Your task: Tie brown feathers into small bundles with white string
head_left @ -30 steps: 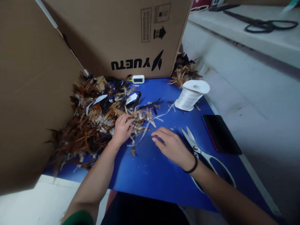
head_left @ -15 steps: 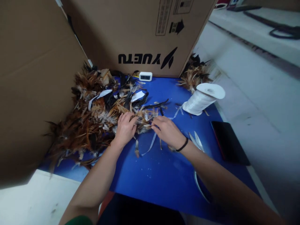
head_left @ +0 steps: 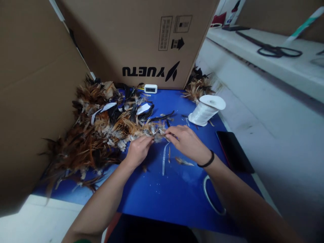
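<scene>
At the table's middle, my left hand (head_left: pixel 138 151) is closed, its thumb and fingertips pinching the lower edge of small pale-brown feathers (head_left: pixel 152 128). My right hand (head_left: pixel 189 141) pinches feather ends just to the right, its fingertips a short gap from the left ones. A translucent ribbon (head_left: pixel 164 158) hangs down onto the table between the hands. Left of them spreads a large heap of brown and black feathers (head_left: pixel 83 145), with white paper strips (head_left: pixel 143 108) among them. Loose feathers (head_left: pixel 184 161) lie below my right hand. A metal scissor handle (head_left: pixel 212 199) shows beneath my right forearm.
A white ribbon spool (head_left: pixel 206 111) stands at the right, with more feathers (head_left: pixel 198 86) behind it. A dark phone (head_left: pixel 234 150) lies at the right edge. Cardboard (head_left: pixel 121 37) walls the back and left, with a small white digital display (head_left: pixel 151 89) before it. Black scissors (head_left: pixel 272 49) rest on a ledge.
The camera view has shifted, showing more of the ledge. My left fingers, earlier spread over the feathers, have drawn down into a pinch at their lower edge. My right hand keeps its pinch.
</scene>
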`<state>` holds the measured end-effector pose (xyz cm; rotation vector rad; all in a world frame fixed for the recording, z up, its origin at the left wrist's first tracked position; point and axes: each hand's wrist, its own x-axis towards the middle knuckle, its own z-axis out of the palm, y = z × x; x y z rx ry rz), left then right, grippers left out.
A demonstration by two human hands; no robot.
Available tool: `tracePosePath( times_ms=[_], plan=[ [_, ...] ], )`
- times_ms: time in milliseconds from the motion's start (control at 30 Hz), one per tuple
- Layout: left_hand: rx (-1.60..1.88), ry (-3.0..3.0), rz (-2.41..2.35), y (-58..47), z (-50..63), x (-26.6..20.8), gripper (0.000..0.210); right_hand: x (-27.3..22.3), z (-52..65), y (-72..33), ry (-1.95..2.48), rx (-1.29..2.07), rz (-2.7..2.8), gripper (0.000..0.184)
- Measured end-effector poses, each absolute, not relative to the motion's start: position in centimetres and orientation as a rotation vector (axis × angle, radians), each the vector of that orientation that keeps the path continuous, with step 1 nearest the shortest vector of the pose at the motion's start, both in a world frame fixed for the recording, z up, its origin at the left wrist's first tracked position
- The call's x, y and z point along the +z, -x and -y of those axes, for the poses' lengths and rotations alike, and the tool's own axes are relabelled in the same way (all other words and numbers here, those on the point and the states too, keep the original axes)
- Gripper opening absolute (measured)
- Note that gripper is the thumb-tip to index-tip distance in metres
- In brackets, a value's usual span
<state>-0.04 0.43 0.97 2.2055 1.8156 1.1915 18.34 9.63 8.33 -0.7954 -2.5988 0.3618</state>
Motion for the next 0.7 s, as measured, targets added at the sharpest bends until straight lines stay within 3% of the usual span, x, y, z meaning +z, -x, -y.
tracePosePath(
  times_ms=[700],
  plan=[
    [1.248,-1.384,-1.529,0.0,-1.1,0.8,0.029,7.5,-10.4,-19.4,0.885,0.504,2.486,0.012]
  ],
)
